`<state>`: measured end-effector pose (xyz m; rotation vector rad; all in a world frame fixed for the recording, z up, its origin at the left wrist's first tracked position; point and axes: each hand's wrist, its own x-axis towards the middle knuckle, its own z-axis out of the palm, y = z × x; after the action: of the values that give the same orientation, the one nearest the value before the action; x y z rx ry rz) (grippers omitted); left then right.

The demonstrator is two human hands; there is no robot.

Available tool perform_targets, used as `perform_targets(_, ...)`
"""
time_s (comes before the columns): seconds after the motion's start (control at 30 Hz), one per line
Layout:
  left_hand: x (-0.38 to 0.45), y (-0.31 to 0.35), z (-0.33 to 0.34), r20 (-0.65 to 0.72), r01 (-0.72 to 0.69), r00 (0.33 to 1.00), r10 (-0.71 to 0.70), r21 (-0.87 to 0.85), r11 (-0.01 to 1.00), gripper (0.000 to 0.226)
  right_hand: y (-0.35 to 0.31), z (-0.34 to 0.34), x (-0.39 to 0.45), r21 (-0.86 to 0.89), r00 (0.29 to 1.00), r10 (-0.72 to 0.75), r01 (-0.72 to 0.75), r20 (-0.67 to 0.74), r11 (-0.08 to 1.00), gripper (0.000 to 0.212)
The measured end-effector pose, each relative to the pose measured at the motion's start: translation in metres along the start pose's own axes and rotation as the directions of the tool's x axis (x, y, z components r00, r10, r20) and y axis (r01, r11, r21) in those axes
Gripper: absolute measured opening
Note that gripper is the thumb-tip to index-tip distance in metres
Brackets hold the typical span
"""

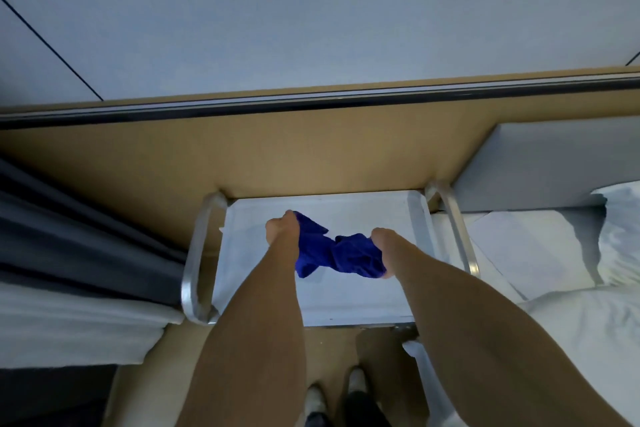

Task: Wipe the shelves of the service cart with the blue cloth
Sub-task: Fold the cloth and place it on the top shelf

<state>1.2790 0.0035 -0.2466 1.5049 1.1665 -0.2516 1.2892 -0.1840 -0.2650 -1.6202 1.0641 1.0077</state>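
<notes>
The service cart's white top shelf (363,215) lies directly below me, with a curved metal handle on its left (194,260) and another on its right (457,229). The blue cloth (332,253) is bunched and twisted above the shelf's middle, stretched between both hands. My left hand (282,229) is closed on the cloth's left end. My right hand (381,243) grips its right end, fingers buried in the fabric. Lower shelves are hidden under the top one.
A wooden wall panel (277,156) with a dark rail stands right behind the cart. A bed with white linen and pillows (568,253) is at the right. Dark curtains and white bedding (79,253) are at the left. My shoes (332,392) show on the floor below.
</notes>
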Motion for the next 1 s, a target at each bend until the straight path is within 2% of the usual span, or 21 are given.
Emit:
perform_targets(0.07,-0.002,0.009,0.002,0.078,0.017,0.997,-0.02,0.034,0.999,0.022,-0.012,0.005,0.0,-0.2,0.984,-0.149,0.126,-0.102,0.972,0.036)
perform_targets(0.13,-0.004,0.019,0.005,0.175,-0.005,0.984,-0.016,0.12,0.993,0.017,-0.019,0.011,0.004,-0.429,0.885,-0.444,0.351,-0.138,0.832,0.056)
perform_targets(0.2,-0.006,0.03,0.007,0.257,-0.034,0.966,-0.005,0.147,0.989,0.02,-0.03,0.017,0.001,-0.502,0.753,-0.658,0.565,-0.013,0.655,0.078)
perform_targets(0.27,-0.01,0.043,0.01,0.342,-0.093,0.939,0.039,0.143,0.985,0.019,-0.043,0.023,-0.003,-0.567,0.637,-0.754,0.685,0.16,0.459,0.089)
perform_targets(0.3,-0.009,0.05,0.012,0.384,-0.117,0.922,0.055,0.14,0.983,0.018,-0.049,0.025,-0.004,-0.598,0.602,-0.766,0.706,0.226,0.379,0.091)
perform_targets(0.37,-0.01,0.065,0.016,0.456,-0.142,0.888,0.059,0.15,0.978,0.02,-0.06,0.029,-0.002,-0.642,0.551,-0.788,0.715,0.275,0.276,0.088)
perform_targets(0.43,-0.013,0.076,0.016,0.49,-0.168,0.869,0.064,0.171,0.971,0.016,-0.07,0.033,-0.003,-0.674,0.526,-0.808,0.7,0.265,0.235,0.06)
perform_targets(0.5,-0.013,0.086,0.014,0.478,-0.2,0.874,0.086,0.194,0.96,0.009,-0.077,0.032,-0.015,-0.702,0.524,-0.817,0.676,0.241,0.226,0.015)
perform_targets(0.53,-0.015,0.09,0.012,0.45,-0.214,0.888,0.098,0.215,0.953,0.01,-0.079,0.031,-0.02,-0.699,0.53,-0.816,0.674,0.23,0.241,0.012)
perform_targets(0.63,-0.01,0.1,0.008,0.376,-0.263,0.917,0.13,0.329,0.907,0.01,-0.081,0.023,-0.027,-0.586,0.609,-0.779,0.688,0.145,0.428,0.012)
perform_targets(0.67,-0.009,0.104,0.006,0.363,-0.281,0.921,0.141,0.367,0.887,0.012,-0.085,0.02,-0.029,-0.562,0.612,-0.781,0.692,0.124,0.453,0.01)
perform_targets(0.73,-0.001,0.109,0.001,0.33,-0.334,0.922,0.204,0.408,0.849,0.015,-0.095,0.016,-0.04,-0.603,0.602,-0.786,0.682,0.141,0.414,0.011)
perform_targets(0.83,0.009,0.117,-0.007,0.251,-0.432,0.898,0.361,0.351,0.831,0.012,-0.115,0.014,-0.064,-0.708,0.699,-0.664,0.609,0.265,0.359,0.035)
perform_targets(0.9,0.011,0.126,-0.013,0.195,-0.495,0.869,0.455,0.309,0.812,0.019,-0.125,0.018,-0.081,-0.755,0.765,-0.572,0.555,0.297,0.349,0.046)
perform_targets(0.97,0.01,0.135,-0.018,0.132,-0.543,0.837,0.53,0.313,0.779,0.027,-0.131,0.023,-0.097,-0.744,0.77,-0.558,0.562,0.31,0.363,0.04)
perform_targets(1.0,0.009,0.14,-0.021,0.092,-0.556,0.824,0.559,0.318,0.768,0.029,-0.133,0.027,-0.104,-0.702,0.768,-0.562,0.582,0.308,0.411,0.032)
